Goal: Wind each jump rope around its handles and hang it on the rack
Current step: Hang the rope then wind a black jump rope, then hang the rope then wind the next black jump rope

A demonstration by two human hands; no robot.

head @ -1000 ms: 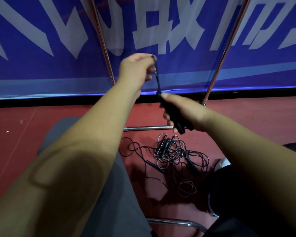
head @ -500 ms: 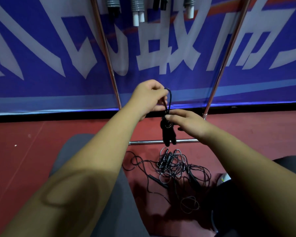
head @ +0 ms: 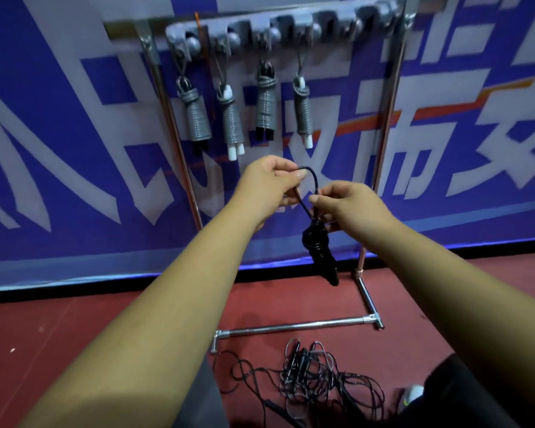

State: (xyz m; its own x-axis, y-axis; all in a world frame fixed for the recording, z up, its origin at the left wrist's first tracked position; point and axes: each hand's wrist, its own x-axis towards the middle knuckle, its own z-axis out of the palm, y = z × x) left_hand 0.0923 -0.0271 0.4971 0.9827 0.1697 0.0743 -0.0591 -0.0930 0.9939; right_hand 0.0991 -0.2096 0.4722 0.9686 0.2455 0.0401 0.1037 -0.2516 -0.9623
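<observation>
hung wound ropes [head: 264, 101]: 4 | held black rope [head: 318, 248]: 1 | hands [head: 266, 186]: 2

Dim, bluish indoor light, with a thin bright glow along the bottom edge of the banner [head: 74, 149]. Soft and motion-blurred throughout, worst at the rack [head: 278, 29] top. Wide-angle bending at the edges; deep shadow over the floor [head: 59, 329] bottom right.

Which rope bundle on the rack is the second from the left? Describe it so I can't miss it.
Find the metal rack against the blue banner; four grey-wound bundles hang from its top bar. The second from the left shows two white handle ends at the bottom, unlike the black-handled bundles on either side.
</observation>
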